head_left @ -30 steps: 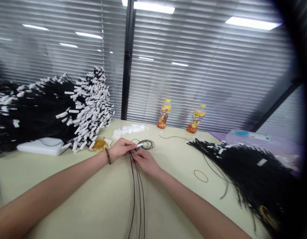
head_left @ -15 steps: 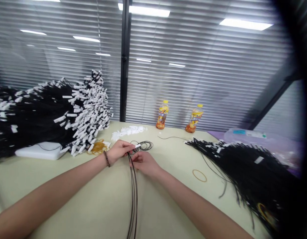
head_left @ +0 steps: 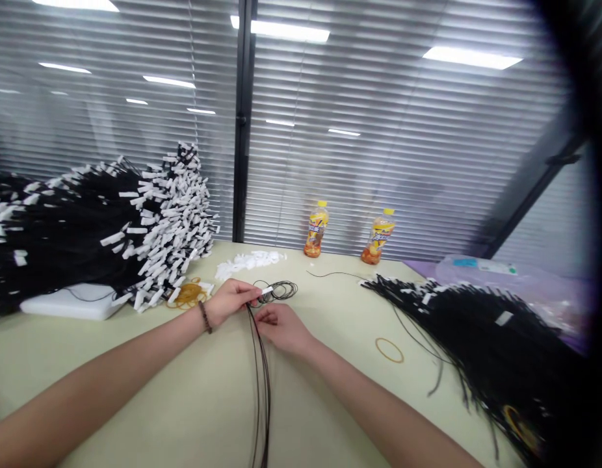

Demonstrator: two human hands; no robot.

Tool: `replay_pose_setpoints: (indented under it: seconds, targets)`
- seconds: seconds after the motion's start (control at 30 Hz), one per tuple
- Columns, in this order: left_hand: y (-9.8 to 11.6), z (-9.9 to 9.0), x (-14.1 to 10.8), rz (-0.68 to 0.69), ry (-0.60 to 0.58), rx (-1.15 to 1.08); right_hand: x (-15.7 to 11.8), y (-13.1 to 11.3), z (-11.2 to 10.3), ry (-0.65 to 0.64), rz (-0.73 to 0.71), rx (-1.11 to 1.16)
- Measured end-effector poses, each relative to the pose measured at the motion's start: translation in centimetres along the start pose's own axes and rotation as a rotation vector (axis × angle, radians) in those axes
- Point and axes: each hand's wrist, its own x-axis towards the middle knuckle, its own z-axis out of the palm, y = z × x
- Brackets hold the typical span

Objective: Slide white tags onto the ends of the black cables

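Head view: two bare hands meet near the centre of the frame above a pale yellow-green table [head_left: 179, 416]. Left hand [head_left: 233, 300], a dark beaded bracelet [head_left: 205, 316] at its wrist, has thumb and fingers closed in a pinch on black cords [head_left: 265, 377], whose strands run down from the fingertips to the bottom edge of the frame, centre. A small white tag [head_left: 267, 290] projects to the right of the same fingertips. Right hand [head_left: 284, 330], just below and to the right, is curled with its fingertips at the strands; whether it grips them cannot be determined. Just behind the hands lies a loose coil of black cord [head_left: 285, 294]. Left of the frame: a large heap of white-tipped black cords [head_left: 81, 227], a white block [head_left: 67, 302] at its foot, and yellow rubber bands [head_left: 188, 296]. Centre, behind the hands: a scatter of white pieces [head_left: 247, 261]; to their right, two yellow-capped bottles [head_left: 315, 229] before the window blinds [head_left: 403, 143]. Right of the frame: a single rubber band [head_left: 389, 350] on the table, a black cord bundle [head_left: 506, 344] and, behind it, translucent purplish plastic [head_left: 467, 270].
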Motion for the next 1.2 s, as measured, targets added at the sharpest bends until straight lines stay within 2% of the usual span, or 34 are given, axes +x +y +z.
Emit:
replay_pose_setpoints:
  seconds: [0.1,0.17,0.23,0.3,0.43,0.57,0.67,0.83,1.03,1.2]
  targets:
    - [0.2,0.0,-0.1,-0.022,-0.003,0.0,-0.1,0.0,-0.3,0.035,0.013,-0.038]
    - [0.3,0.0,-0.2,-0.032,0.001,-0.018,-0.2,-0.5,-0.7,0.028,0.08,-0.035]
    - [0.3,-0.1,-0.1,-0.049,0.021,-0.047,-0.5,-1.6,-1.7,-0.013,0.188,0.044]
    - [0.2,-0.2,0.0,-0.075,0.035,-0.067,-0.9,-3.1,-3.3,-0.067,0.238,0.187]
    - [0.1,-0.2,0.1,-0.094,0.041,-0.071,-2.1,-6.5,-7.5,-0.151,0.086,0.408]
    - [-0.1,-0.2,0.1,-0.106,0.033,-0.087,-3.4,-8.9,-10.6,-0.132,-0.004,0.442]
    - [-0.2,-0.2,0.1,-0.12,0.043,-0.111,-3.6,-9.3,-11.4,-0.017,-0.082,0.409]
    - [-0.1,-0.2,0.4,-0.123,0.055,-0.121,-2.5,-8.2,-12.0,0.279,-0.15,0.384]
    - [0.3,0.0,0.4,-0.131,0.044,-0.09,-1.6,-6.8,-13.0,0.461,-0.265,0.452]
    - [0.5,-0.2,0.3,-0.15,0.01,-0.086,-0.7,-5.2,-13.9,0.691,-0.312,0.429]
